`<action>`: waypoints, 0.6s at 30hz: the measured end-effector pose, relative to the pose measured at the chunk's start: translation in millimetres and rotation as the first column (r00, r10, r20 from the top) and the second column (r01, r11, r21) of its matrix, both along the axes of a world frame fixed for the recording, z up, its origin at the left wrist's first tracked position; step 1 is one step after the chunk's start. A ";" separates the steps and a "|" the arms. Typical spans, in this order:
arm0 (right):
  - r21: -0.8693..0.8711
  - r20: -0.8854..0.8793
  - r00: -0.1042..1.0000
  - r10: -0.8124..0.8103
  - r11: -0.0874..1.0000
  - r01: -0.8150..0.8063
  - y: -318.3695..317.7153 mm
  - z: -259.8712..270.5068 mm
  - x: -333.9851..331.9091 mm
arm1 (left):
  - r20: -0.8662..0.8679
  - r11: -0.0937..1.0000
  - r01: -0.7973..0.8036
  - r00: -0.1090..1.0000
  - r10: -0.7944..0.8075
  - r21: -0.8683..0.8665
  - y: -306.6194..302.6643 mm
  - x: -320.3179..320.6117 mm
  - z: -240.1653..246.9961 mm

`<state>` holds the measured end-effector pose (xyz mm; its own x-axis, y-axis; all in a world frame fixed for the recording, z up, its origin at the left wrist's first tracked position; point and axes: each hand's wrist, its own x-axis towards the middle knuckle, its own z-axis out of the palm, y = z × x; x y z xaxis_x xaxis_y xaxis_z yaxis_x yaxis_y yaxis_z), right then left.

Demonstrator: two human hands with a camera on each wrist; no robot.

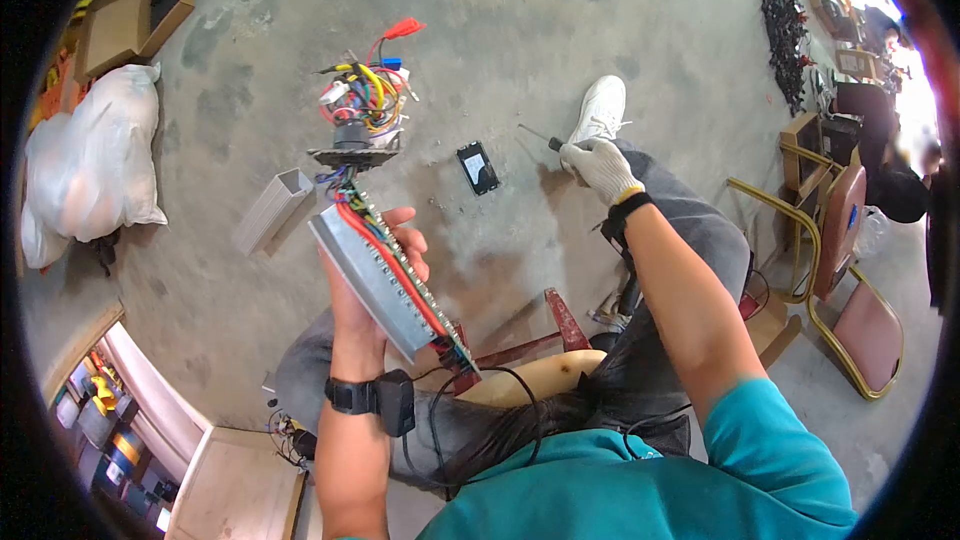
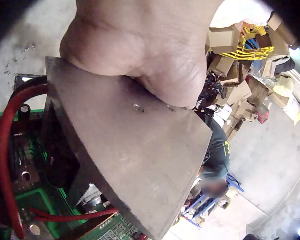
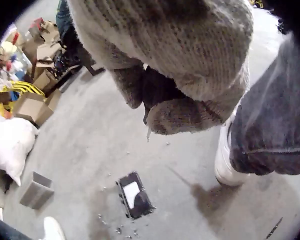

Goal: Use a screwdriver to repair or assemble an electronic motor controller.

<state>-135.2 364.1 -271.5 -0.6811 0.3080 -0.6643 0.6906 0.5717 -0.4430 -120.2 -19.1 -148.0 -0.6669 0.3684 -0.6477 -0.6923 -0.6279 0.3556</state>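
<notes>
My bare left hand [image 1: 352,315] grips a circuit board assembly from beneath, its fingertips showing past the far side. This assembly has a bent grey metal plate [image 1: 365,285], a green board [image 2: 65,210] and thick red wires [image 2: 7,155]. From its far end runs a tangle of coloured wires [image 1: 365,100] with a black round part [image 1: 350,135]. The right hand [image 1: 603,170], in a knitted glove, holds a screwdriver by its dark handle [image 3: 159,89], its thin shaft [image 1: 528,130] pointing away. On the floor between the hands lies a flat black case [image 1: 478,168] with a white label.
Small screws [image 3: 120,230] are scattered around the case. A grey rectangular channel piece [image 1: 272,210] stands at the left, near a white plastic bag [image 1: 95,160] and a cardboard box [image 1: 140,15]. A white shoe [image 1: 600,108] is just beyond the right hand; chairs [image 1: 840,230] stand further right.
</notes>
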 end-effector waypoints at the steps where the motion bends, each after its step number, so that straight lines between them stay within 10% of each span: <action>1: 0.006 -0.017 1.000 0.005 1.000 -0.005 -4.4 22.0 -0.7 | -0.017 1.000 -0.005 1.000 0.005 0.006 0.6 -0.6 0.0; 9: -0.252 -0.206 0.978 0.038 0.963 -0.091 -62.5 215.4 24.9 | -0.165 1.000 -0.006 0.986 0.001 -0.026 -3.0 -5.5 -5.9; 18: -0.284 -0.314 0.947 0.075 0.944 -0.169 -102.3 280.1 77.9 | -0.206 0.995 -0.013 0.978 0.033 0.096 2.7 -2.6 2.0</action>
<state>-57.3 261.9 8.6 -0.8792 0.0258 -0.4757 0.4354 0.4489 -0.7804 -122.8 -16.4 -146.0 -0.7919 0.4037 -0.4582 -0.5948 -0.6800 0.4287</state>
